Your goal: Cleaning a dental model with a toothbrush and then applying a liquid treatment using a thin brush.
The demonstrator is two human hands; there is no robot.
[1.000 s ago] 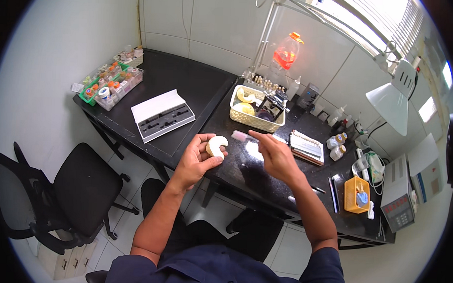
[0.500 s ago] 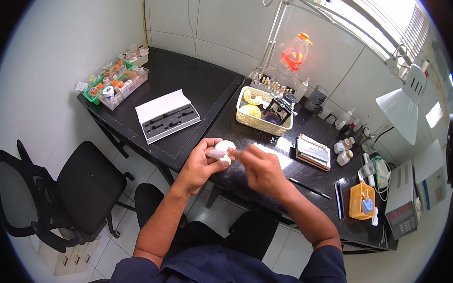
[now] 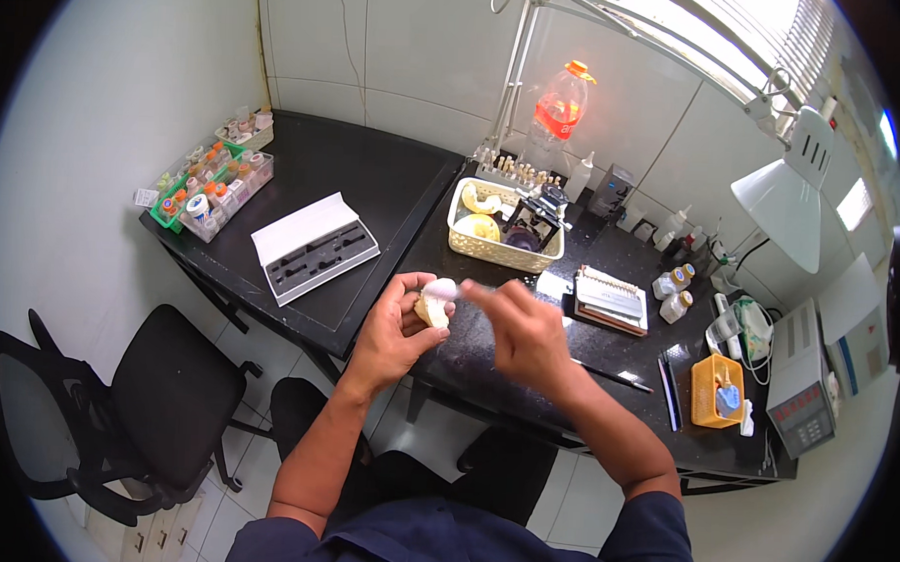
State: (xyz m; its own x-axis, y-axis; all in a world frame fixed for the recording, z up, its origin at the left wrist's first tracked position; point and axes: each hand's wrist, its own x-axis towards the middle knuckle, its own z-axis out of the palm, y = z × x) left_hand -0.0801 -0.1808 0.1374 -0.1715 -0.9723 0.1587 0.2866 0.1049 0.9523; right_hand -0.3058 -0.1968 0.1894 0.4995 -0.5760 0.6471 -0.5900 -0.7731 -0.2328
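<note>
My left hand [image 3: 393, 331] is closed round a small cream plaster-like piece [image 3: 431, 311], possibly a dental cast. Against its upper side is a rounded, pinkish-white piece [image 3: 440, 290]; I cannot tell whether the two are joined. Just to the right hovers my right hand [image 3: 523, 333], fingers curled and the blurred index fingertip pointing at the pale pieces. Whatever it may hold is hidden. Both hands are above the front edge of the black desk [image 3: 467, 366].
Behind the hands stands a cream basket [image 3: 505, 253] holding pale casts and a dark metal device. A shade-guide-like case [image 3: 610, 301], a dark pen-like tool [image 3: 615, 377] and an orange basket [image 3: 716, 391] lie rightward. An open white box [image 3: 317, 252] sits left.
The pieces in my left hand have turned, so the cream one now shows below the pinkish-white one. My right hand has shifted slightly, and the view has moved a little.
</note>
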